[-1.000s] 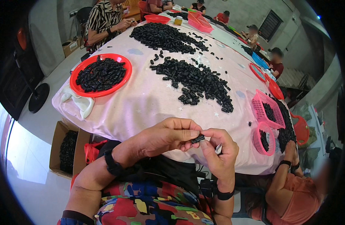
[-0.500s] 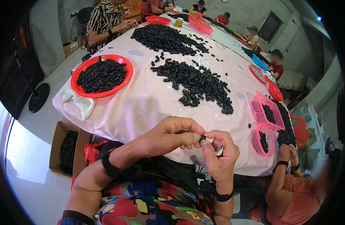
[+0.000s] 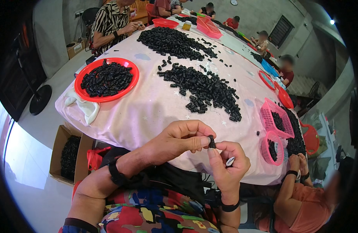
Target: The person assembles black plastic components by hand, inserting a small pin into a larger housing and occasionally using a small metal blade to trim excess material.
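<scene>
Just above the table's near edge, my left hand pinches a small black cylindrical part between thumb and forefinger. The thumb of my right hand presses on the part's lower end, with the forefinger close beside it. A small silver metal tool lies in the curled fingers of that same hand; most of it is hidden, so its kind is unclear. Beyond my hands, a loose pile of similar black parts is spread over the pink tablecloth.
A red round tray of black parts stands at left beside a white cloth. Pink baskets sit at right, near a co-worker's hands. A cardboard box of black pieces is on the floor at left. Other people work around the table.
The black part has been turned more upright and shows more between my fingertips. My right hand has shifted slightly down, and the silver tool shows more clearly.
</scene>
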`<state>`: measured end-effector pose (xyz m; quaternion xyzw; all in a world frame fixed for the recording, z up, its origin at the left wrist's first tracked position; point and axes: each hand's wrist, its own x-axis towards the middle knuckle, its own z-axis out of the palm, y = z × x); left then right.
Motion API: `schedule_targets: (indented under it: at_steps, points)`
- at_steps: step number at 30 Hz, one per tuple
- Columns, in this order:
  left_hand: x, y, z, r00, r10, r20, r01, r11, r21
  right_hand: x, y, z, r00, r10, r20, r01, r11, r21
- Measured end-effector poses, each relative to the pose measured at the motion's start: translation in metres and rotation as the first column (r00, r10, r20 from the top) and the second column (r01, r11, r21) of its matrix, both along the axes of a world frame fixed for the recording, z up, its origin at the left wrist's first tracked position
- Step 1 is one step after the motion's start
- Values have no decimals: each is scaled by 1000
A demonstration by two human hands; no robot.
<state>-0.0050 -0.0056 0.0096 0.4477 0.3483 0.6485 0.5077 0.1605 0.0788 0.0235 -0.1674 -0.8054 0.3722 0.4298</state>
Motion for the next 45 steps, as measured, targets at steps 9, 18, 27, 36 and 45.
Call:
schedule_targets:
  at_steps: [9,18,27,36,45]
  points:
    - [1,1,-2,998,-43,46,45,998,-38,1,4,0,993,-76,88,59,982,180]
    - [3,3,-4,995,-98,-21,98,995,1,0,8,-4,966,-122,227,80,979,185]
    - [4,3,-5,992,-122,-17,122,992,-16,-3,10,-6,968,-126,216,72,968,242]
    - [4,4,-8,994,-105,-14,104,994,-22,-3,5,0,946,-197,256,108,940,323]
    - [4,5,-8,995,-95,-14,95,995,-22,-2,5,0,938,-198,286,96,938,334]
